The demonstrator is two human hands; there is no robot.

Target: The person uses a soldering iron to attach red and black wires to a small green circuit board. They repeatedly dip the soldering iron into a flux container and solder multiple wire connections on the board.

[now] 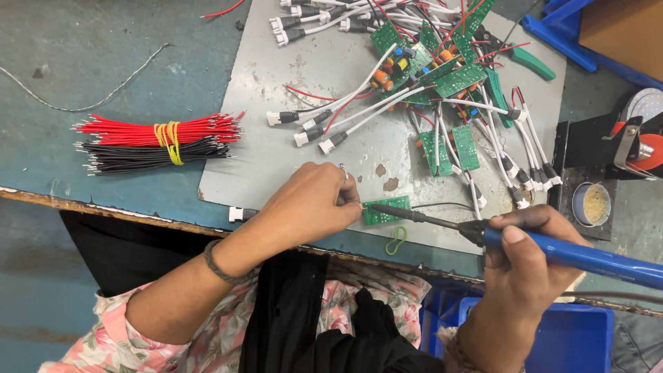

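My left hand (311, 204) pinches the left end of a small green circuit board (387, 211) lying near the front edge of a grey metal sheet (276, 145). My right hand (528, 255) grips a blue-handled soldering iron (587, 259); its dark tip rests on the board's upper edge. A thin wire seems to be held at the board by the left fingers.
A pile of green boards with white-sleeved leads (428, 76) covers the sheet's far side. A bundle of red and black wires (159, 144) tied with yellow bands lies left. An iron stand (639, 138) and small round tin (592, 204) sit right. A blue bin (573, 338) is below.
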